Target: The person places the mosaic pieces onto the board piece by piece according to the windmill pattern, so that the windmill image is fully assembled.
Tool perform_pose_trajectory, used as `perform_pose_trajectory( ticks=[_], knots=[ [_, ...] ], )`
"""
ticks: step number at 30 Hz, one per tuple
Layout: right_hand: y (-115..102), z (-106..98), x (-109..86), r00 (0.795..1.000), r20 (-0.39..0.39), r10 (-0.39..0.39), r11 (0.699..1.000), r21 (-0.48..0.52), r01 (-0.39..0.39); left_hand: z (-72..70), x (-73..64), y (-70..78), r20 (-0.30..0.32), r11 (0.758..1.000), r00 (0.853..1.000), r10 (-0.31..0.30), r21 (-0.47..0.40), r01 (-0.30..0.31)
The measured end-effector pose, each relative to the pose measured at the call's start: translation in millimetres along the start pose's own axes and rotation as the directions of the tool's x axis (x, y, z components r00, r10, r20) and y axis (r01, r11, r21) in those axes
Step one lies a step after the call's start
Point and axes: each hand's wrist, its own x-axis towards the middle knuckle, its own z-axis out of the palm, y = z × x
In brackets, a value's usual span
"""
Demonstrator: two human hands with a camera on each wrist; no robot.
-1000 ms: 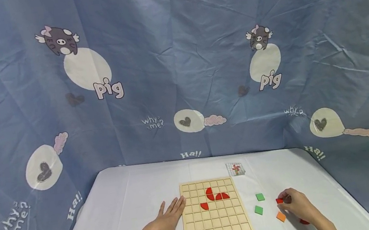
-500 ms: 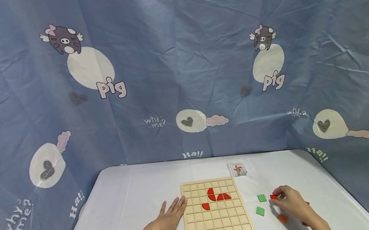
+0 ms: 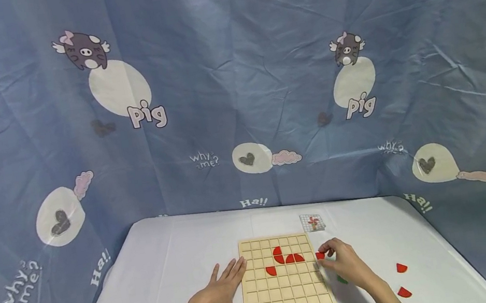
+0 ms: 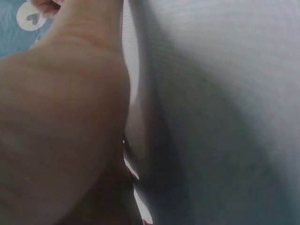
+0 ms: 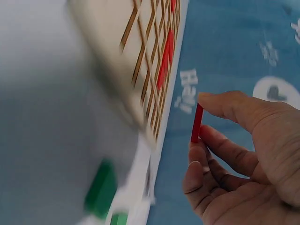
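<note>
My right hand (image 3: pixel 345 262) pinches a red quarter-round tile (image 5: pixel 197 123) between thumb and fingers, at the right edge of the wooden grid board (image 3: pixel 287 292). Its fingers (image 5: pixel 225 145) curl behind the tile in the right wrist view. My left hand (image 3: pixel 219 296) lies spread at the board's left edge, fingertips right at the rim. Several red quarter-round pieces (image 3: pixel 279 259) sit in the board's upper squares, and one red piece (image 3: pixel 271 271) sits lower left of them. In the left wrist view, the left hand and wrist (image 4: pixel 65 112) fill the left side.
Two red pieces (image 3: pixel 404 292) lie on the white table at the right. Green squares (image 5: pixel 101 190) lie below the right hand, partly hidden in the head view. A picture card (image 3: pixel 312 222) stands behind the board. Patterned blue cloth (image 3: pixel 234 95) surrounds the table.
My right hand has carried the red piece leftward from the loose tiles to the board's edge, uncovering two red pieces. The left hand stays put.
</note>
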Motion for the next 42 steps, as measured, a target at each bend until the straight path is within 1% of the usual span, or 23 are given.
perform_pose_trajectory(
  ticks=[3, 5, 8, 13, 15, 19, 23, 27, 31, 37, 42],
  knots=[
    [-12.0, 11.6, 1.4, 0.996, 0.048, -0.069, 0.997, 0.024, 0.068, 0.3, 0.9, -0.1, 0.005, 1.0, 1.0, -0.001, 0.006, 0.001],
    [-18.3, 18.6, 2.1, 0.99, 0.071, -0.122, 0.992, 0.032, 0.12, 0.0, 1.0, 0.3, 0.006, 1.0, 1.0, -0.001, 0.01, 0.001],
    [-24.9, 27.4, 3.2, 0.979, 0.1, -0.18, 0.984, 0.027, 0.178, -0.3, 0.9, 0.7, 0.008, 1.0, 1.0, 0.001, 0.009, -0.001],
    [-32.1, 37.9, 6.8, 0.96, 0.131, -0.248, 0.969, 0.025, 0.247, -1.3, -0.6, 0.9, 0.005, 1.0, 1.0, 0.001, 0.007, -0.001],
    [-34.8, 41.5, 7.8, 0.954, 0.144, -0.263, 0.965, 0.032, 0.261, -1.3, -1.1, 0.7, 0.006, 1.0, 1.0, 0.0, 0.008, 0.0],
    [-39.2, 50.1, 9.5, 0.952, 0.179, -0.249, 0.968, 0.043, 0.246, -0.9, -1.6, 0.7, 0.01, 1.0, 1.0, -0.004, 0.007, 0.004],
    [-44.0, 59.3, 11.9, 0.954, 0.193, -0.228, 0.973, 0.023, 0.228, -0.8, -1.8, 0.9, 0.011, 1.0, 1.0, -0.003, 0.0, 0.003],
    [-48.7, 66.4, 13.9, 0.953, 0.204, -0.225, 0.973, 0.001, 0.23, -0.9, -1.4, 1.2, 0.01, 1.0, 1.0, -0.002, 0.001, 0.002],
    [-50.8, 71.1, 15.4, 0.952, 0.202, -0.23, 0.972, -0.01, 0.237, -0.6, -0.8, 1.2, 0.006, 1.0, 1.0, -0.003, 0.014, 0.002],
    [-52.4, 73.7, 16.9, 0.957, 0.186, -0.225, 0.974, 0.009, 0.227, 0.0, -0.7, 0.6, 0.003, 1.0, 1.0, 0.003, 0.011, -0.003],
    [-52.7, 74.0, 18.5, 0.958, 0.178, -0.225, 0.973, -0.016, 0.231, 0.6, -0.7, -0.4, 0.0, 1.0, 1.0, 0.004, 0.015, -0.004]
  ],
)
